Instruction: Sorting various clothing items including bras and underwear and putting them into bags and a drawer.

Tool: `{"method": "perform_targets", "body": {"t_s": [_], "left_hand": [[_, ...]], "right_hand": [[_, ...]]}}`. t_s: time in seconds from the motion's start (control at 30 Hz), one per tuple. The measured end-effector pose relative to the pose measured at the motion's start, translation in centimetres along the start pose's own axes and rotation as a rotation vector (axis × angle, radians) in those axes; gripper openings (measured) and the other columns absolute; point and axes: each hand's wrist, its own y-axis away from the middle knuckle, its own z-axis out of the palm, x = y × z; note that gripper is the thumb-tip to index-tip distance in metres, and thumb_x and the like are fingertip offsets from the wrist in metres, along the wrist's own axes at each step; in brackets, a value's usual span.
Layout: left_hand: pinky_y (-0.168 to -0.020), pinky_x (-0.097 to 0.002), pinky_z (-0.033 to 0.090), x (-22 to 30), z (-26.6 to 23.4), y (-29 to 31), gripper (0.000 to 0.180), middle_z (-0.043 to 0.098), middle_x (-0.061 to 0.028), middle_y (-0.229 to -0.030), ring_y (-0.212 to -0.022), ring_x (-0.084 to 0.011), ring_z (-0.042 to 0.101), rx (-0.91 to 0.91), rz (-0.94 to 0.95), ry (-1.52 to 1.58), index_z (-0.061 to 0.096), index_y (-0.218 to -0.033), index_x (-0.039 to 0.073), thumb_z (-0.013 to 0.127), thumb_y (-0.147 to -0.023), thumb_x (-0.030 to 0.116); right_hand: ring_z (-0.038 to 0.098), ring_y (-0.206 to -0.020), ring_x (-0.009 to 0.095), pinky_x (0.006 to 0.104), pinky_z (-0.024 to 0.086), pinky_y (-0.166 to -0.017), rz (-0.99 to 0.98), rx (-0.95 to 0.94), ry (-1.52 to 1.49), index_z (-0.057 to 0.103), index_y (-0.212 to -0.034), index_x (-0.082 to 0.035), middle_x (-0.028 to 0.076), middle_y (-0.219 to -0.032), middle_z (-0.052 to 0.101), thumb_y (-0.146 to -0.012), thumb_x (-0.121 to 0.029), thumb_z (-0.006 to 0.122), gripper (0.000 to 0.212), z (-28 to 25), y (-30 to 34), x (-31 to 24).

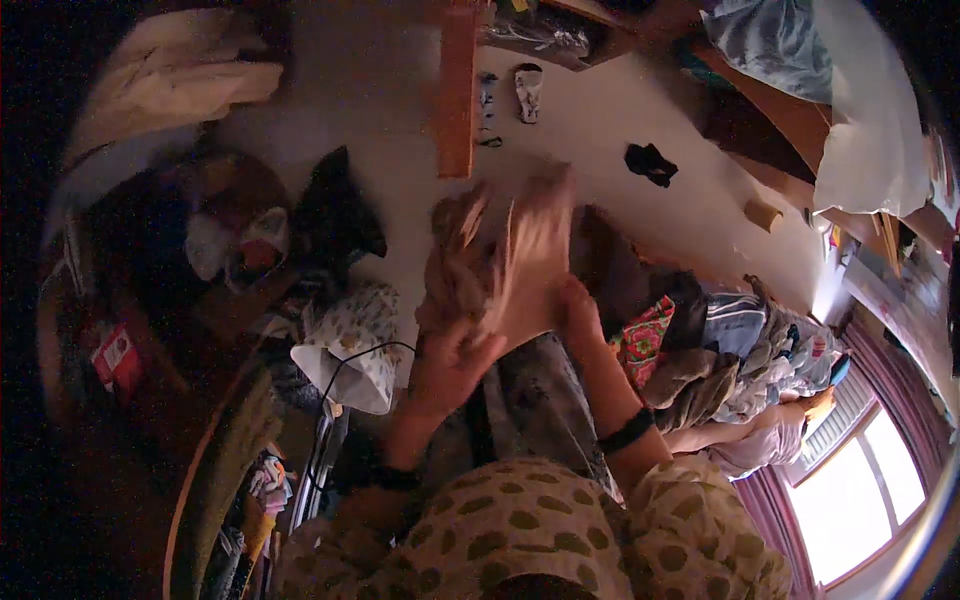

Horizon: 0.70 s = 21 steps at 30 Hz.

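Observation:
A pinkish-brown piece of cloth (535,260), blurred by motion, hangs between my two hands in the middle of the view. My left hand (455,360) has its fingers closed on the cloth's near left edge. On the other side, my right hand (580,315) grips the right edge of the same cloth. Folds and blur hide what kind of garment it is. Right of my right hand lies a red and green patterned cloth (643,340), part of a long heap of clothes (735,325).
At left stands a white, spotted, lampshade-like cone (350,350) with a dark cable across it. Beyond the hands are a wooden post (458,95), a patterned sock (528,93) and a small black cloth (650,164) on the floor. A bright window (860,500) is at lower right.

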Motion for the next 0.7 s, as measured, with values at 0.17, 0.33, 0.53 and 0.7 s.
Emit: {"method": "perform_targets", "body": {"t_s": [0.17,0.33,0.53,0.7], "left_hand": [[-0.063,-0.0379,0.043,3.1,0.0,-0.8,0.018,0.054,-0.0154,-0.078,-0.072,-0.0299,0.055,-0.518,-0.052,-0.084,0.053,-0.081,0.003,0.059,-0.077,0.020],[-0.064,-0.0405,0.044,0.7,0.9,0.8,0.020,0.054,-0.0139,-0.087,-0.076,-0.0318,0.054,-0.509,0.156,-0.305,0.055,-0.081,0.005,0.057,-0.076,0.024],[-0.067,-0.0387,0.045,0.0,0.2,1.3,0.017,0.054,-0.0119,-0.090,-0.080,-0.0300,0.055,-0.423,0.105,-0.302,0.055,-0.084,0.006,0.056,-0.078,0.022],[-0.063,-0.0369,0.046,-3.3,-2.5,3.5,0.012,0.057,-0.0121,-0.083,-0.072,-0.0289,0.058,-0.014,-0.287,0.023,0.054,-0.086,0.006,0.056,-0.079,0.016]], "right_hand": [[0.054,-0.084,0.014,0.0277,0.044,-0.078,0.034,-0.095,0.479,0.055,-0.105,-0.004,0.004,-0.094,0.059,-0.086,-0.027,0.050,0.030,1.9,3.0,0.8],[0.052,-0.085,0.012,0.0256,0.043,-0.076,0.286,-0.226,0.121,0.056,-0.101,-0.003,0.004,-0.094,0.059,-0.085,-0.021,0.052,0.024,5.0,5.4,-2.1],[0.053,-0.092,0.013,0.0291,0.041,-0.082,0.030,-0.264,0.438,0.053,-0.109,-0.004,0.005,-0.101,0.057,-0.086,-0.024,0.051,0.031,4.7,4.5,-1.9],[0.047,-0.107,0.018,0.0336,0.038,-0.090,-0.253,-0.240,0.367,0.043,-0.121,-0.005,0.008,-0.115,0.050,-0.086,-0.028,0.046,0.042,8.0,5.5,-5.0]]}}
